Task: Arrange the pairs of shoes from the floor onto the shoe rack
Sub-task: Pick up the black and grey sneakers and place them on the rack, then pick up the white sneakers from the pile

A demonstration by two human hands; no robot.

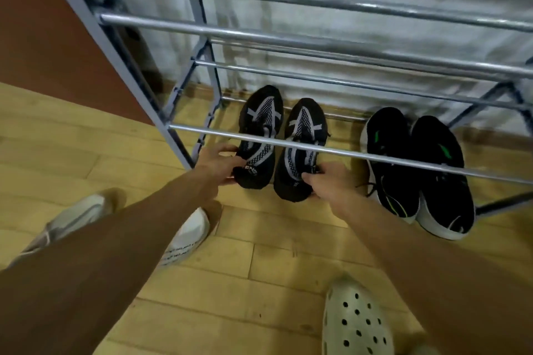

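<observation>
Fingers (pixel 227 150) gripping black shoes (pixel 300 147), wooden floor (pixel 259 268), metal rack (pixel 288 37)

Home entryway: shoe rack (pixel 317 69), wood floor (pixel 259 282)

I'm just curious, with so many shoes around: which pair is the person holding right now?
The black pair with grey mesh stripes, left on the bottom rail. The left hand and right hand grip its heels; the black pair with green marks sits untouched beside it.

Clog (pixel 356 323) cut off, white sneakers (pixel 190 236) part-hidden.
</observation>
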